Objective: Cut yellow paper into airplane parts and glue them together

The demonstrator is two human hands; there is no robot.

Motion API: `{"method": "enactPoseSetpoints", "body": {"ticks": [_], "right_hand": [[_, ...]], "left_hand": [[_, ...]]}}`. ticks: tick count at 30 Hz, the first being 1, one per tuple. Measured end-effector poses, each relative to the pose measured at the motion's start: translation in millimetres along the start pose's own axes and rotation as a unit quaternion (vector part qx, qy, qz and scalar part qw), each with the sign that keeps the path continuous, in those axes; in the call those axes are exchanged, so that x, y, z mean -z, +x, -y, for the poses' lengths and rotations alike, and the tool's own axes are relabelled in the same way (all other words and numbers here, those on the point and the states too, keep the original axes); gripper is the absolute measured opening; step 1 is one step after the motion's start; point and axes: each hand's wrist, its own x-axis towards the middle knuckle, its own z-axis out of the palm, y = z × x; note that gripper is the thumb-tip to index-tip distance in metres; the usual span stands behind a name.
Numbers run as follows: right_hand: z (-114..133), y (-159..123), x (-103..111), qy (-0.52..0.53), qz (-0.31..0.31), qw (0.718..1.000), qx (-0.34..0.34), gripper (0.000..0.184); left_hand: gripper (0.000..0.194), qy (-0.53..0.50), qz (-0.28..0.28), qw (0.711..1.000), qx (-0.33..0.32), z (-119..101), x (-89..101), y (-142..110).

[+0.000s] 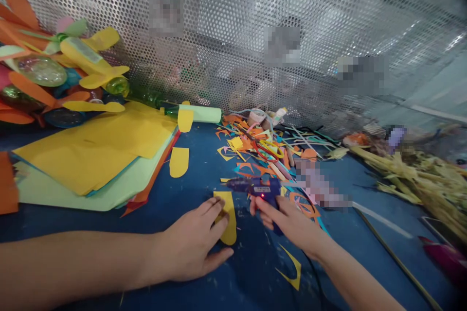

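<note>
My left hand (195,243) lies flat on the blue table, its fingers spread and pressing a yellow paper petal (229,218). Just to its right, my right hand (288,221) is wrapped round the handle of a blue hot glue gun (257,187). The gun's nozzle points left, above the top of the petal, and a small red light glows on its body. A black cord runs from the gun toward me. Another yellow petal (179,162) lies apart, farther back on the table.
A stack of yellow, pale green and orange paper sheets (98,155) fills the left. Paper scraps and scissors (268,150) pile up behind the gun. Paper flowers on bottles (65,68) lie at far left. Dried husks (419,175) sit at right. A perforated metal screen (255,34) backs the table.
</note>
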Motion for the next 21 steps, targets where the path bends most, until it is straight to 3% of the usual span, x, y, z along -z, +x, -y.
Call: {"method": "enactPoseSetpoints", "body": {"ticks": [3,6,10,21], "right_hand": [[4.3,-3.1,3.9,-0.141,0.014,0.99,0.016,0.039],[10.9,-3.4,3.5,-0.195,0.012,0.98,0.044,0.037],[17.0,-1.1,0.4,-0.221,0.009,0.972,0.075,0.036],[19.4,1.3,-1.1,-0.246,0.017,0.968,0.056,0.041]], "left_hand": [[0.051,0.005,0.013,1.0,-0.004,1.1,-1.7,0.4],[0.052,0.011,0.014,1.0,-0.007,2.5,-3.9,0.6],[0.052,0.008,0.013,1.0,-0.009,2.8,-5.5,0.5],[0.052,-0.004,0.026,1.0,-0.002,2.1,-3.9,0.9]]}}
